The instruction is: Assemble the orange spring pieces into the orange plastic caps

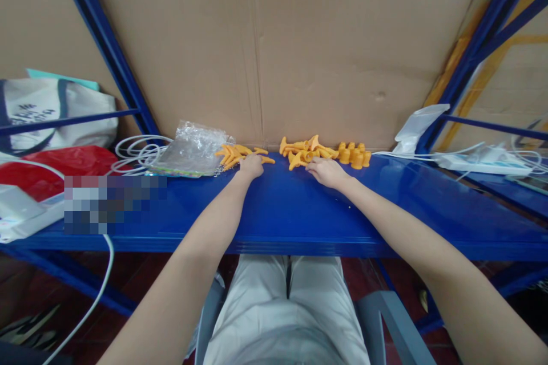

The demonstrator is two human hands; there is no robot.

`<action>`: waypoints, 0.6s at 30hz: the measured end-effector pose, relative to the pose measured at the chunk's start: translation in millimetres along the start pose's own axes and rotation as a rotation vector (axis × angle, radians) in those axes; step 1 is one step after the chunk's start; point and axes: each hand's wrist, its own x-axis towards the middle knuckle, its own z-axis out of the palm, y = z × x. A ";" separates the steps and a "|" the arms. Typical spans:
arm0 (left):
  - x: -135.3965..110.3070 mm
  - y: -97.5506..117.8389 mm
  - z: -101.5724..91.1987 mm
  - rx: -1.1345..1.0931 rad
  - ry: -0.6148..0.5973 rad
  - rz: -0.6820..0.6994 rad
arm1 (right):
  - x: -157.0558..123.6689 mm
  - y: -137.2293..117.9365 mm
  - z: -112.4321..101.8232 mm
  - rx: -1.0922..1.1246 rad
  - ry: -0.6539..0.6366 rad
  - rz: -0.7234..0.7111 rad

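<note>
On the blue shelf top, my left hand [252, 166] reaches into a loose group of curved orange plastic pieces [233, 154]. Its fingers are bent and close together over one of them, with pieces showing on both sides of the hand. My right hand [326, 171] is at the front of a second pile of orange plastic parts [302, 151], some with wide flared ends. The fingertips of this hand are closed against a part at the pile's near edge; the exact grip is partly hidden. Small metal screws [219, 170] lie beside the left group.
Short orange cylindrical parts [356, 155] stand right of the pile. A clear plastic bag [192, 151] and coiled white cable [139, 154] lie left. Cardboard [325, 57] walls the back. Blue posts [107, 48] rise at the sides. A power strip [483, 164] sits right.
</note>
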 end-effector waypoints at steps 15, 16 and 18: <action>10.2 13.7 0.3 -0.224 -0.031 0.358 | 9.6 2.9 1.1 -0.040 0.085 0.021; 10.4 13.6 0.7 -0.220 -0.032 0.351 | 12.8 1.7 0.0 -0.043 0.089 0.026; 10.6 13.6 1.5 -0.214 -0.034 0.339 | 22.2 -1.6 -2.0 -0.041 0.091 0.028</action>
